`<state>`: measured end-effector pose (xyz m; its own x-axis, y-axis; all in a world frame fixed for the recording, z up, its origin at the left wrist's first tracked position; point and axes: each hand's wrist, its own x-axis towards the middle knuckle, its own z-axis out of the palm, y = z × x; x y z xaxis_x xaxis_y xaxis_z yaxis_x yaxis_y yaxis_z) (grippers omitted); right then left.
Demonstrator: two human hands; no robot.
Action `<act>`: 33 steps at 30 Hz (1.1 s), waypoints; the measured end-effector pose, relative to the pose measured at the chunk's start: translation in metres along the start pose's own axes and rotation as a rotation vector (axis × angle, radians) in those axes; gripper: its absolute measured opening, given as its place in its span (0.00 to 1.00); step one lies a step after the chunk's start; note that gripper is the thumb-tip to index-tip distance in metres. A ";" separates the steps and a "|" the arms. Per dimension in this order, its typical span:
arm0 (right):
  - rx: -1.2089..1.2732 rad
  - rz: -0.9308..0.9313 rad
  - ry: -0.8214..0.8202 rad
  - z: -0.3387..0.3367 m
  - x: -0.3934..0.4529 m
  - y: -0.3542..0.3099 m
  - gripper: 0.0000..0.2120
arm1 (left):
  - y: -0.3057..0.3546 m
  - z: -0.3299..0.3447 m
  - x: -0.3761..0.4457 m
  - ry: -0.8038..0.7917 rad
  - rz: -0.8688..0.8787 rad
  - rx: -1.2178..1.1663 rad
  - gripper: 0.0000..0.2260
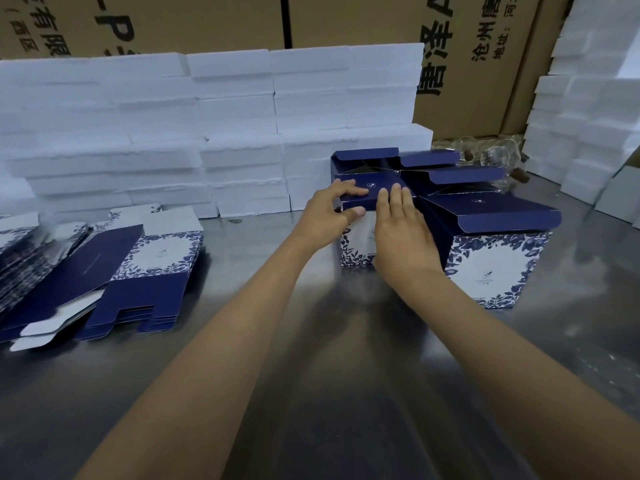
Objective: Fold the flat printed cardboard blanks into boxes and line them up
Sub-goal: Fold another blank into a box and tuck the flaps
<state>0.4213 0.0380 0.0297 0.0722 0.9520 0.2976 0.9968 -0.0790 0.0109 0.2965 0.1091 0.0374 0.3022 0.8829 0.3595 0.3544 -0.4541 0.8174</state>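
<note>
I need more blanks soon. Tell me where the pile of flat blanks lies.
In the head view, the pile of flat blanks lies on the metal table at the left, in front of the white foam blocks, well left of both hands.

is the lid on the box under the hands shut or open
Shut: the navy lid lies flat on the box, both hands on it.

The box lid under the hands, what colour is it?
Dark navy blue lid with a tiny white logo, seen in the head view.

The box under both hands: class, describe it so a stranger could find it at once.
Start at the wall of white foam blocks and come forward to the cluster of blue boxes. It is the front-left box, the only one being touched and the only one with its navy lid down.
</note>
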 end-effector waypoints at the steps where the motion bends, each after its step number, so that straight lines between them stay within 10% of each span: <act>1: -0.009 0.004 0.001 0.000 0.003 0.000 0.43 | 0.000 0.001 0.002 -0.003 0.002 0.004 0.17; 12: 0.235 -0.025 0.052 -0.001 -0.029 -0.017 0.45 | -0.014 -0.002 -0.069 -0.112 0.146 0.250 0.31; 20: 0.554 -0.094 -0.299 0.030 -0.072 -0.091 0.31 | -0.059 -0.121 -0.140 0.325 -0.301 0.640 0.25; 24: 0.769 -0.008 -0.211 0.033 -0.071 -0.138 0.11 | -0.077 -0.176 -0.167 0.461 -0.443 0.624 0.21; 33: 0.902 0.091 -0.369 0.024 -0.053 -0.243 0.21 | -0.102 -0.198 -0.193 0.439 -0.506 0.573 0.16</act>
<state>0.1765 0.0137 -0.0118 0.0028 0.9983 -0.0580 0.6278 -0.0469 -0.7770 0.0271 0.0083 -0.0261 -0.3371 0.9071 0.2520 0.7787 0.1182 0.6162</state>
